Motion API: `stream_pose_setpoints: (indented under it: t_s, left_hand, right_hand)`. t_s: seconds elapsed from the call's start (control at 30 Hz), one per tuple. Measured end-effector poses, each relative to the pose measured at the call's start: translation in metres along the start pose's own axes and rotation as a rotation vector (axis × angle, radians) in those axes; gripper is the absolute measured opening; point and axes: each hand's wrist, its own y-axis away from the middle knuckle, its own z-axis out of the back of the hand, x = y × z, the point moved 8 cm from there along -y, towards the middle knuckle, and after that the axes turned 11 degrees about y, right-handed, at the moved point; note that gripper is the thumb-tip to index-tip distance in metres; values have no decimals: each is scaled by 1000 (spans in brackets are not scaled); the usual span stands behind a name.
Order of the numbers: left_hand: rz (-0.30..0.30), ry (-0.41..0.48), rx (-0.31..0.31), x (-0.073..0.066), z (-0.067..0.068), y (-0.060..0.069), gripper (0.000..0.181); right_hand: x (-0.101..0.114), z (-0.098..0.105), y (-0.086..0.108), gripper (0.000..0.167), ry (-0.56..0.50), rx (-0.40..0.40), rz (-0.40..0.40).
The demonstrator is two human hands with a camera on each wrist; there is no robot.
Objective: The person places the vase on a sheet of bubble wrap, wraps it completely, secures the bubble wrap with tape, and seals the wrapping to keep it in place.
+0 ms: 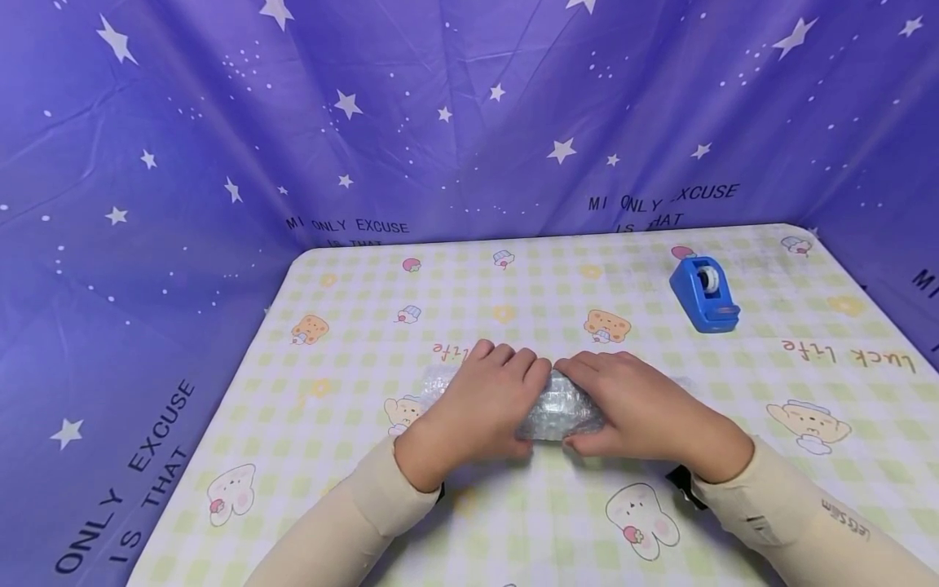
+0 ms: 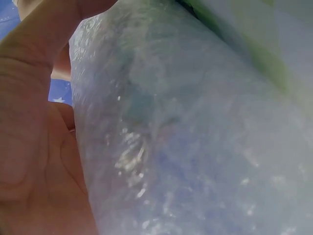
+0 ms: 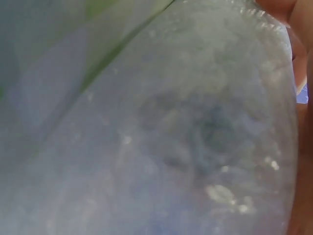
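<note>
A roll of clear bubble wrap point(image 1: 559, 408) lies across the table in front of the person, in the head view. My left hand point(image 1: 493, 399) grips its left part, fingers over the top and thumb on the near side. Beside it, my right hand point(image 1: 632, 401) grips the right part in the same way. In the left wrist view the bubble wrap point(image 2: 186, 127) fills most of the picture, with the thumb along its edge. Close up, the bubble wrap point(image 3: 195, 137) also fills the right wrist view. Whatever may be inside the wrap is too blurred to tell.
A blue tape dispenser point(image 1: 706, 297) with a roll of tape stands at the back right of the table. A checked green and white cloth with cartoon prints point(image 1: 367, 456) covers the table. Behind it hangs a purple curtain point(image 1: 469, 98) with white stars.
</note>
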Motion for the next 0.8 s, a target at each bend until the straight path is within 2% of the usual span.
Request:
stream_pose_setpoints:
  t_s: [0.27, 0.47, 0.63, 0.8]
  left_hand:
    - [-8, -14, -7, -2, -5, -1, 91]
    - [-13, -12, -7, -3, -5, -1, 82]
    - [-16, 17, -13, -2, -5, -2, 78]
    - [-9, 58, 15, 1, -8, -4, 77]
  right_hand:
    - [-4, -4, 0, 80, -45, 34, -25]
    - [-6, -5, 1, 79, -63, 54, -42]
    - [-8, -6, 1, 78, -80, 63, -60]
    - [-9, -8, 1, 78, -87, 91, -89]
